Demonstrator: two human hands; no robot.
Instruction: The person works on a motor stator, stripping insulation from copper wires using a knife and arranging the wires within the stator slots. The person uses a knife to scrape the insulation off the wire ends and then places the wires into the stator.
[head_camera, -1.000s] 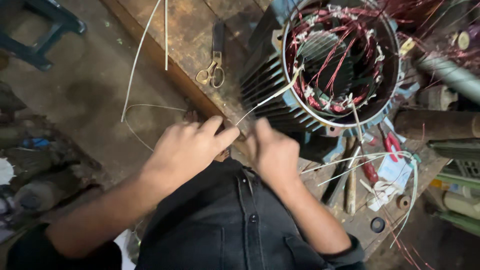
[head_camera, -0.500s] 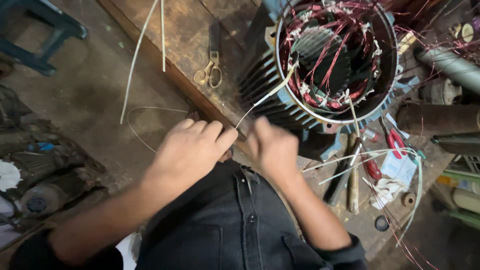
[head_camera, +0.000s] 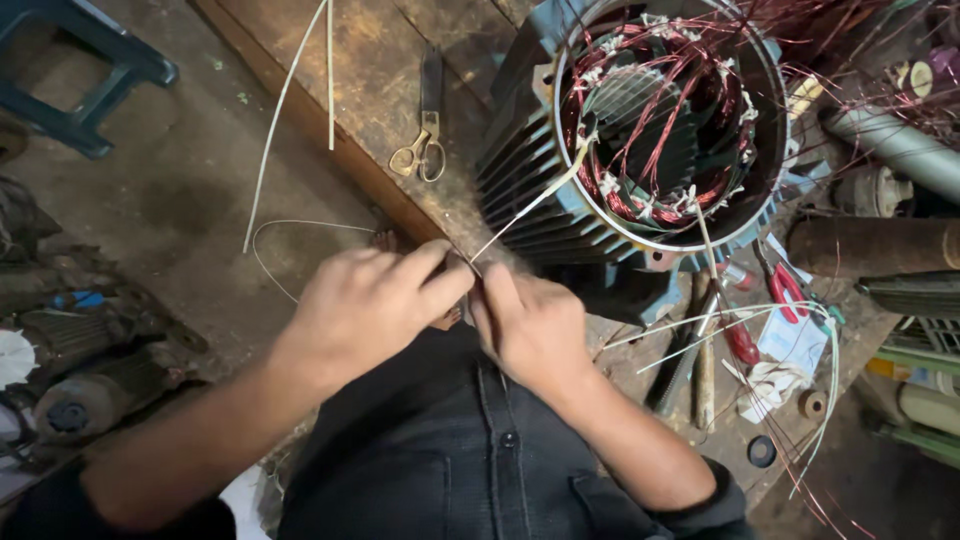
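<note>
White sleeving (head_camera: 525, 208) runs taut from the stator (head_camera: 665, 130) down to the counter's near edge, where the left hand (head_camera: 370, 305) and right hand (head_camera: 530, 325) pinch its end together. Pulled harder, I judge, it could slip free or strain the copper windings (head_camera: 640, 195).

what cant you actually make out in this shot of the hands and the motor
Head view only:
- Where the white sleeve ends: both hands pinch it, and the left hand and right hand cover the end.
- The top of the motor stator: cut off by the upper edge.
- The small tools right of the hands: tangled in wires, too cluttered to tell apart.
</note>
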